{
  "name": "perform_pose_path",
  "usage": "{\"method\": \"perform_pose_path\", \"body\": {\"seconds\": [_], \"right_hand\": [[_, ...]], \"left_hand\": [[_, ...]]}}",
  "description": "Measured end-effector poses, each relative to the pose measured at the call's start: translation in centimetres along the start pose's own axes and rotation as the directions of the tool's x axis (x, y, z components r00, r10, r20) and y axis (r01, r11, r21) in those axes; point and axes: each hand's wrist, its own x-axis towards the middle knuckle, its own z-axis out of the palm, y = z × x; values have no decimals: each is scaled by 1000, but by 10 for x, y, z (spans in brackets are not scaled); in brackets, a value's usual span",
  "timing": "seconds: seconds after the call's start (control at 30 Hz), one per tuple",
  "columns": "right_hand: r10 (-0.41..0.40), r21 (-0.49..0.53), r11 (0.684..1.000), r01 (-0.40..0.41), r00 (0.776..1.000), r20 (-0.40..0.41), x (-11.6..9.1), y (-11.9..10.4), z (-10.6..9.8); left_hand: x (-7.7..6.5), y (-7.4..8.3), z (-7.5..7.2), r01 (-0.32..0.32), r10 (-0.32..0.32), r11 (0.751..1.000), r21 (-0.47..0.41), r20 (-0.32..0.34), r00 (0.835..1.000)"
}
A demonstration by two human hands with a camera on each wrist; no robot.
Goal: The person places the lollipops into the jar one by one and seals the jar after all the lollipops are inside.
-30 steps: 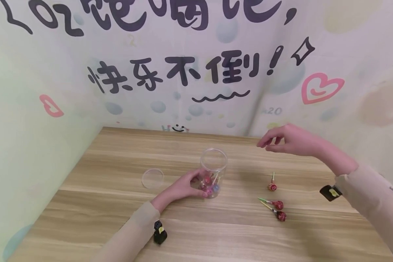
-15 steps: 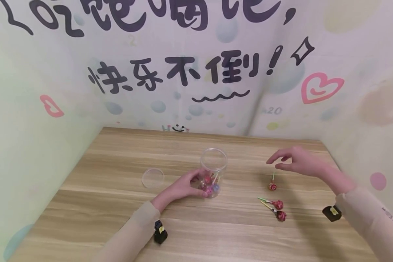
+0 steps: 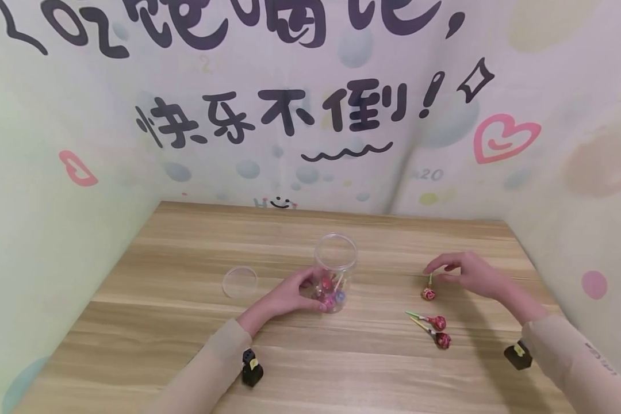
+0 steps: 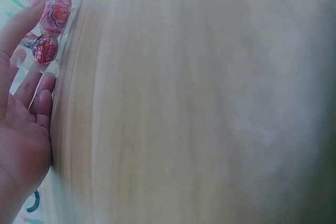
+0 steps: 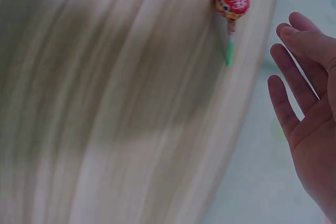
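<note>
My left hand (image 3: pixel 288 296) grips the lower side of a clear plastic jar (image 3: pixel 336 253), which stands upright without a lid. Several wrapped lollipops (image 4: pixel 55 14) lie inside it, red ones showing best in the left wrist view. Over on the right, my right hand (image 3: pixel 468 273) hovers with thumb and fingertips apart, around the green stick of a lollipop (image 3: pixel 428 294). That lollipop lies on the table, its red and yellow head towards me; the right wrist view shows a gap between it and the fingers (image 5: pixel 286 106).
Two more lollipops, one with a green stick (image 3: pixel 437 322) and one with a yellow stick (image 3: pixel 443 340), lie nearer to me on the wooden table (image 3: pixel 310 368). A clear round lid (image 3: pixel 240 282) rests left of the jar. A printed wall (image 3: pixel 284 172) stands behind.
My right hand has come down and slightly right, from above the table's far side to the nearest lollipop's stick. The left hand and the jar have stayed put.
</note>
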Motion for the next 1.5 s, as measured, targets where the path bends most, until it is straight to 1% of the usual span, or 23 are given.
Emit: {"method": "perform_pose_path", "body": {"seconds": [0.13, 0.23, 0.33, 0.4, 0.5, 0.77, 1.0, 1.13, 1.3, 1.5], "right_hand": [[33, 25, 999, -34, 999, 33, -4, 5, 6], [72, 48, 996, -76, 994, 80, -7, 7, 9], [81, 63, 994, -88, 990, 112, -9, 10, 13], [71, 70, 994, -80, 990, 121, -9, 11, 15], [50, 70, 996, -57, 993, 109, -9, 13, 19], [37, 70, 997, -43, 996, 79, -10, 11, 22], [69, 44, 996, -71, 996, 53, -12, 15, 27], [63, 35, 997, -64, 997, 47, -12, 16, 30], [46, -8, 999, -46, 997, 61, -10, 15, 30], [28, -61, 998, -25, 998, 51, -7, 13, 29]], "left_hand": [[0, 1, 0, 5, -5, 1000, 9, 2, 1000], [0, 1, 0, -2, 2, 1000, 10, 1, 1000], [0, 1, 0, -9, 9, 1000, 4, 2, 1000], [0, 1, 0, -9, 9, 1000, 2, 3, 1000], [1, 1, 0, -9, 9, 1000, 5, 6, 1000], [1, 1, 1, -28, 28, 1000, -4, 2, 1000], [0, 2, 1, -16, 16, 1000, -4, -1, 1000], [0, 2, 1, -10, 10, 1000, -5, -1, 1000], [1, 0, 1, -25, 25, 1000, 2, -1, 1000], [2, -2, 3, -41, 41, 999, 4, -3, 999]]}}
